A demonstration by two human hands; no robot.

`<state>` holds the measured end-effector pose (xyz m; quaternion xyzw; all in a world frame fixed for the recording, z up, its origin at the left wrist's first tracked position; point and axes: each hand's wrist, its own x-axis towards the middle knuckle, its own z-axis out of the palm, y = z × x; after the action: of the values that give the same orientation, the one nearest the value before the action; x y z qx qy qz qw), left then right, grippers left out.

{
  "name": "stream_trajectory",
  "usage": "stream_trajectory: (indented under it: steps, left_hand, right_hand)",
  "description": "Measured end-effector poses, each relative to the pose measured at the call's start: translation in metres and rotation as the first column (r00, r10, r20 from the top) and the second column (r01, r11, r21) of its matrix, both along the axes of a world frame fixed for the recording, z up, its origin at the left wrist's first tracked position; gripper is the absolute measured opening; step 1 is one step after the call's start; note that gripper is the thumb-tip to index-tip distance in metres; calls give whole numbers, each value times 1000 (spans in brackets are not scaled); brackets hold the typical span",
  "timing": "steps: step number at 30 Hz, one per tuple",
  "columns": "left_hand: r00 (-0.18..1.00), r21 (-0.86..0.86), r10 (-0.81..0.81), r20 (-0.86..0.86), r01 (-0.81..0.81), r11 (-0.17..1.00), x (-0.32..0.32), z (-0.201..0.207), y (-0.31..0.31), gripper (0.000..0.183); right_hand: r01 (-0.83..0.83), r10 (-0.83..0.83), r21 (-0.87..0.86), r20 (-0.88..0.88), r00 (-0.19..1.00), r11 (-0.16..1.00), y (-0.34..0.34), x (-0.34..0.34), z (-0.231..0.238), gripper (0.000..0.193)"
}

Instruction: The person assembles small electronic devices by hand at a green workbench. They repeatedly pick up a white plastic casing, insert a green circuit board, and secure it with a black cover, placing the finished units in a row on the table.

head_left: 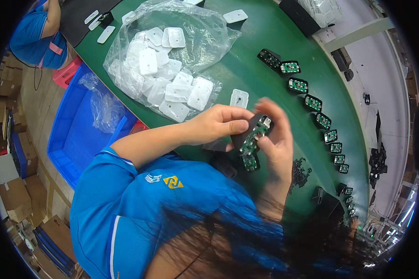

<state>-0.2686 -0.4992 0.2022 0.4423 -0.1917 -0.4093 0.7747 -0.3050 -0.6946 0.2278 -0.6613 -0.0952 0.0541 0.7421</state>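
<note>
Between my hands is a black plastic housing with a green circuit board [250, 143] in it, tilted over the table. My left hand [219, 123] grips the housing's left side with the thumb on top. Around the far and right edge curl the fingers of my right hand [277, 144], slightly blurred, its thumb against the board. Just below sits another board in a black housing [250, 162], partly covered. A white plastic cover [239, 98] lies beyond my hands. To the right is a pile of small black parts [300, 174].
A clear plastic bag [195, 42] of white covers [174, 90] spreads over the green table [246, 44]. Several housings with boards [313, 102] line the right edge. A blue bin [74, 135] stands at left, near another person's blue sleeve [30, 35]. A black box [326, 204] sits lower right.
</note>
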Motion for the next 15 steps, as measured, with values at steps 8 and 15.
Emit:
stream_trajectory:
  steps: [8,15]
  left_hand:
    - [990,121,130,-54,-123,985,4,-15,-22,37]
    - [143,241,-240,960,-859,452,31,-45,-29,49]
  right_hand:
    - [123,-117,169,-47,992,978,10,-13,-27,61]
    - [632,-382,-672,507,773,387,-46,13,-41,66]
